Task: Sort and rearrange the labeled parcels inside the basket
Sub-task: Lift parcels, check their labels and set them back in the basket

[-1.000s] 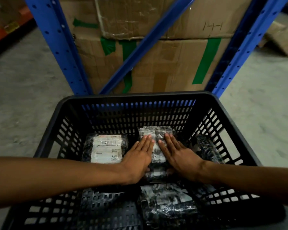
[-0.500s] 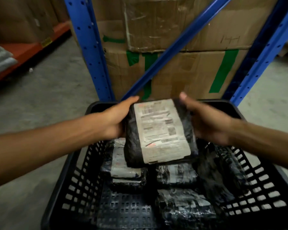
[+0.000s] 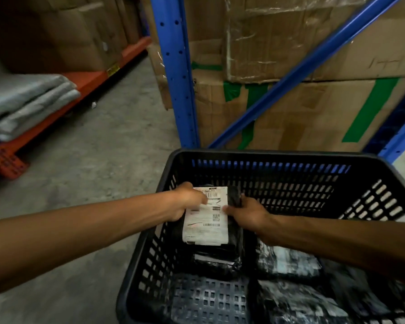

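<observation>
A black plastic basket (image 3: 262, 155) fills the lower right of the head view. Both hands hold one black parcel with a white shipping label (image 3: 207, 224), label up, at the basket's far left, resting on a stack of black parcels (image 3: 214, 260). My left hand (image 3: 188, 201) grips its left edge, thumb on the label. My right hand (image 3: 244, 210) grips its right edge. More black wrapped parcels (image 3: 288, 258) lie to the right and at the front (image 3: 297, 302), partly hidden by my right forearm.
A blue rack upright (image 3: 175, 73) and diagonal brace (image 3: 297, 69) stand right behind the basket, with taped cardboard boxes (image 3: 313, 108) behind them. An orange shelf beam (image 3: 56, 113) with folded grey packages (image 3: 26, 101) runs along the left. Bare concrete floor (image 3: 98, 164) lies between.
One second ago both hands pressed flat on a parcel in the basket. They lifted it up label-first, and now it is down at the far left on the stack.
</observation>
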A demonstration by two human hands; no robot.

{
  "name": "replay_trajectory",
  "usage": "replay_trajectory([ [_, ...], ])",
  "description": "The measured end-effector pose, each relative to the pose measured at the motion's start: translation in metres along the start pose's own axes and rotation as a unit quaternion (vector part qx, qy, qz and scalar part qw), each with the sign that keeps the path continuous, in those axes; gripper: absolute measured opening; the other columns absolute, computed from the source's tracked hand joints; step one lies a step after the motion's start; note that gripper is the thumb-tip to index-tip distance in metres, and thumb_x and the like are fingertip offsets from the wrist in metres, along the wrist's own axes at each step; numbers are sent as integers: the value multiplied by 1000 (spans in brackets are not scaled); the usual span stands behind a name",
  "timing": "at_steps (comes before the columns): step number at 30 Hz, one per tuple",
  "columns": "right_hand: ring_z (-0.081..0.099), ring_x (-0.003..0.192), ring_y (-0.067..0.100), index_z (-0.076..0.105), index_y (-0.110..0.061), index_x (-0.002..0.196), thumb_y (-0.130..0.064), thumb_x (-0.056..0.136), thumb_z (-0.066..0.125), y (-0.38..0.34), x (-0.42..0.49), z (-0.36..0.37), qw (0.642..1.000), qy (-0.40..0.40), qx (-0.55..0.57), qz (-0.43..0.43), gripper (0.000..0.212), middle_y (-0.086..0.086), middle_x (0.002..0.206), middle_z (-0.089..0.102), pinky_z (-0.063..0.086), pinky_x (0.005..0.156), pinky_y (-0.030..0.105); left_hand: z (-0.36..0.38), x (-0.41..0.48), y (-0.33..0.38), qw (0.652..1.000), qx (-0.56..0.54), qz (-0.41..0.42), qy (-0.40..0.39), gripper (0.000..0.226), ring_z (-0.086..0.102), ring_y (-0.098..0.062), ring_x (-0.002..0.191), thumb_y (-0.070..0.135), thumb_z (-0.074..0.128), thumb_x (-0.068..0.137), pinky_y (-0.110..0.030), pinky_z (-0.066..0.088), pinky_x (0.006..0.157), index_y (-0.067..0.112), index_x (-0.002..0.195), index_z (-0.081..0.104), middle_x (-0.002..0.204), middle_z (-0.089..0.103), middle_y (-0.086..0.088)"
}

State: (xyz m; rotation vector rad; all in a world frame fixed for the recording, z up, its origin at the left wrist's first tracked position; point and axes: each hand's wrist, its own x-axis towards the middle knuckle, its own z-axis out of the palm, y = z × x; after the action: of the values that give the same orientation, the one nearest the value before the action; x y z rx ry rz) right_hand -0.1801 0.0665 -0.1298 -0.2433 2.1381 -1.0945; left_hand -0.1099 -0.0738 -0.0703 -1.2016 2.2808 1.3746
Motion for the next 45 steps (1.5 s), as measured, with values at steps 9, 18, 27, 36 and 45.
replay_trajectory([
  [9,59,115,20,60,-17,133,-32,93,65,13,-10,-62,977,-67,-199,-48,43,6,137,61,48,94,26,35,-9,-10,936,313,157,4,89,-7,-32,154,33,58,91,-36,8,124,14,160,4,166,-13,-17],
  [18,6,152,38,-3,5,154,-22,93,55,140,-42,-110,731,-104,-657,-153,88,26,164,0,15,123,43,166,-25,0,778,508,292,-226,75,-2,-35,154,20,49,96,-38,8,123,-6,156,11,166,-2,-23],
  [27,-14,149,43,-14,6,151,-29,103,32,157,-2,-90,736,-52,-663,-126,75,28,161,-19,22,117,58,208,19,-29,748,607,256,-83,64,-16,-42,150,14,26,106,-47,7,124,-11,152,-12,161,-19,-29],
  [36,46,136,36,32,-6,150,-30,86,66,95,-4,-124,792,-128,-582,-129,77,22,154,39,45,108,41,169,3,23,798,527,260,-130,58,54,-33,128,19,69,81,-32,51,94,2,135,54,144,51,-22],
  [45,71,102,24,75,-18,110,-39,70,81,14,-46,-229,982,-131,136,-23,45,10,119,75,52,94,42,38,-26,82,971,-67,108,-203,59,78,-24,80,61,80,59,-38,60,77,19,100,75,99,80,-11],
])
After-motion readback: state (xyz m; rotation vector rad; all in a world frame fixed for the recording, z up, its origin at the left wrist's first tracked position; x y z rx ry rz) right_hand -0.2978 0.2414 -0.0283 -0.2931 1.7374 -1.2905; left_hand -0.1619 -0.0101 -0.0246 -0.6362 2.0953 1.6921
